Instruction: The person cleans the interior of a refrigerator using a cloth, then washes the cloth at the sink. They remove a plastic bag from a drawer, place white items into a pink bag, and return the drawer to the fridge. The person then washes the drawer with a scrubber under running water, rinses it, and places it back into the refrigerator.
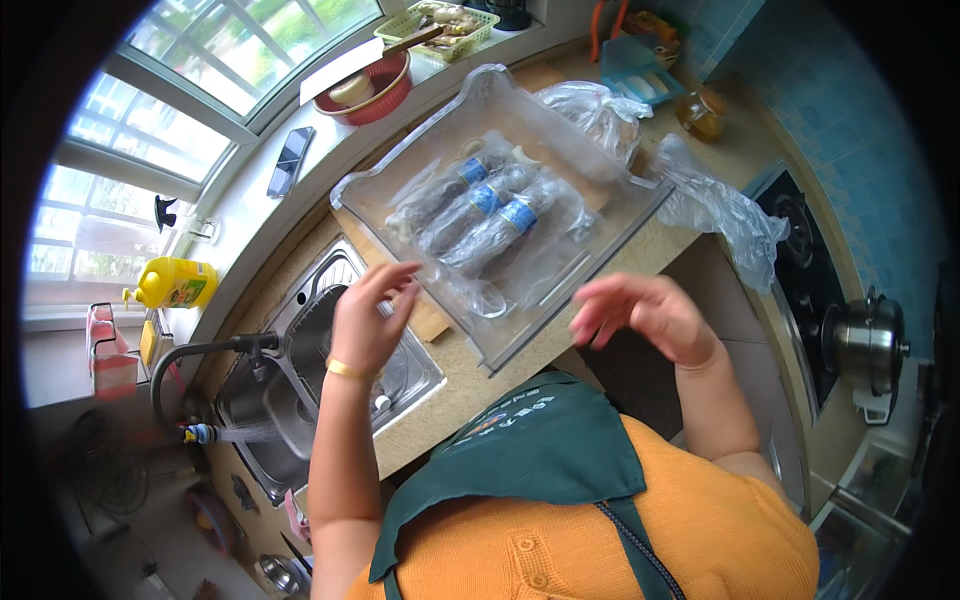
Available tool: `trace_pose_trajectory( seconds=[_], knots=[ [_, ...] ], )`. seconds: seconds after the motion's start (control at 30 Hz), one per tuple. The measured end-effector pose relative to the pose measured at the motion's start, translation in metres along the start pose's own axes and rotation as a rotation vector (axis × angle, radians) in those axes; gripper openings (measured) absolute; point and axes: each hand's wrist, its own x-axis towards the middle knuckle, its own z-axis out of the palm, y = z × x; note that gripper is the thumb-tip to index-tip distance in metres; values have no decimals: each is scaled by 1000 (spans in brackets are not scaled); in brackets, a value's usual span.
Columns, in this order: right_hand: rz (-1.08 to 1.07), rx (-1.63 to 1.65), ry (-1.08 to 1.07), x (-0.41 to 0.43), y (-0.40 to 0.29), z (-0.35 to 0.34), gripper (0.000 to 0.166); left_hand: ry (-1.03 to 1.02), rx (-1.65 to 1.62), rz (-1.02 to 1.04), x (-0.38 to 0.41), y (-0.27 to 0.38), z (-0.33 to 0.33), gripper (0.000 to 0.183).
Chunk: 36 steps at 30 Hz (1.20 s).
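Note:
A clear plastic drawer bin (630,161), like one from a refrigerator, lies across the counter in front of me. Inside it are three plastic-wrapped bundles (484,236) with blue labels, laid side by side on more clear plastic. My left hand (371,319) hovers by the bin's left side, over the sink edge, thumb and fingers apart. Beyond the bin's front edge, to the right, my right hand (645,319) is raised with its fingers loosely bent and nothing in it. Part of a wooden board (431,326) shows under the bin.
Water sprays from the faucet (199,433) into the steel double sink (281,420). A cleaver (345,67) rests across a red basin (382,94) on the windowsill, near a phone (291,161). Crumpled plastic bags (712,187) lie right of the bin, beside a gas stove (795,225) and a steel pot (866,345).

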Motion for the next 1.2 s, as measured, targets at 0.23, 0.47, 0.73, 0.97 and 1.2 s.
trace_pose_trajectory(
  seconds=[0.23,0.47,0.73,0.97,1.2],
  knots=[
    [-355,218,779,-17,-3,-74,22,-760,475,206,108,6,124,30],
    [-293,211,924,-41,14,-98,13,-382,842,53,160,0,178,88],
    [-399,-556,842,-4,40,-96,36,-459,977,-113,152,-14,200,106],
    [-301,-1048,661,29,18,-100,28,-390,761,-3,141,-21,185,91],
    [-312,-1055,660,29,22,-100,25,-494,879,155,106,0,202,64]
  ],
)
